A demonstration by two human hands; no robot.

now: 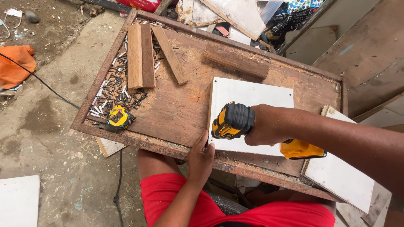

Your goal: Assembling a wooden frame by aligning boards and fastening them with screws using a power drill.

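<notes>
My right hand (pixel 269 126) grips a yellow and black cordless drill (pixel 233 121), held over the near left part of a white board (pixel 248 96). That board lies flat on a worn wooden table (pixel 172 109) with a rusty metal rim. The drill's yellow battery end (pixel 301 149) sticks out behind my wrist. My left hand (pixel 201 157) rests at the table's near edge, fingers touching the white board's near left corner and holding nothing.
Three wooden strips (pixel 145 54) and a dark wooden block (pixel 235 61) lie at the table's far side. Several screws (pixel 115 90) and a yellow tape measure (pixel 119 117) sit at its left. Another white panel (pixel 336 172) leans at the right edge. A black cable (pixel 42 82) crosses the ground.
</notes>
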